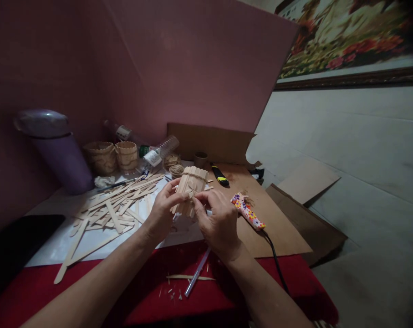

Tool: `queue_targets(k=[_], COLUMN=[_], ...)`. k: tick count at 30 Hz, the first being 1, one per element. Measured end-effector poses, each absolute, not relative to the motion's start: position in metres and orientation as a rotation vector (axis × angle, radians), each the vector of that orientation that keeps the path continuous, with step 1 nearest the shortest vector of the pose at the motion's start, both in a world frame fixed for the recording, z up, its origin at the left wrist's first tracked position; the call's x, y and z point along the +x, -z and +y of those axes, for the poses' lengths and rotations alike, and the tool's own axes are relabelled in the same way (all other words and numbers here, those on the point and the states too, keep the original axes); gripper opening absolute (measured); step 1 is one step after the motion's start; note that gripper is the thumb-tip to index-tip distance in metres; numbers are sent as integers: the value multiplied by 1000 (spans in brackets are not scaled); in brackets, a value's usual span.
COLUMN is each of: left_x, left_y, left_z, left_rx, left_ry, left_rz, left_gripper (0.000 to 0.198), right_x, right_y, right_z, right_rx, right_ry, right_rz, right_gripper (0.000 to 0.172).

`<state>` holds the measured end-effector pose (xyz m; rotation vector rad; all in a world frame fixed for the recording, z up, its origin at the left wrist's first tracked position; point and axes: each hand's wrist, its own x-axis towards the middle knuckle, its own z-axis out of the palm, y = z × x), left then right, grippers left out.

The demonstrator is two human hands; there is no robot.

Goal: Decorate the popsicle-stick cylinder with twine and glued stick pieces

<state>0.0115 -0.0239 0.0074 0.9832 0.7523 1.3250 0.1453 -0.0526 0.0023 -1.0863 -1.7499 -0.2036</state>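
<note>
A small cup (194,177) made of upright wooden craft sticks, with twine tied round its upper part, is tilted above the table. My left hand (161,210) grips it from the left, thumb across the front. Small pale wooden pieces (191,186) form a petal-like shape on the cup's face. My right hand (217,219) is closed in a pinch at the lower part of that shape, on a small wooden piece mostly covered by the fingertips. On the cardboard to the right lies a flower-patterned hot glue gun (247,210), its black cord running toward me.
Loose craft sticks (114,205) are heaped on white paper at left. Behind are a purple bottle (61,155), two wooden cups (127,156), a plastic bottle (160,152) and twine balls (176,171). A yellow-black utility knife (220,175) and clear glue stick (196,274) lie nearby.
</note>
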Motion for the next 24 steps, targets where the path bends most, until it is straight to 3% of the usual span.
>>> queue_targets(k=[16,24], left_x=[12,12], left_y=[-4,5], left_z=[-23,-16], left_rx=[958,1094], left_ry=[-1356,-1505], left_rz=[764,823], left_gripper=[52,62], right_x=[149,150], right_y=[-5,-5], right_z=[-51,-51], right_rx=[-1110,-1199], right_ry=[631,793], right_rz=[-1858,-1903], right_gripper=[14,17])
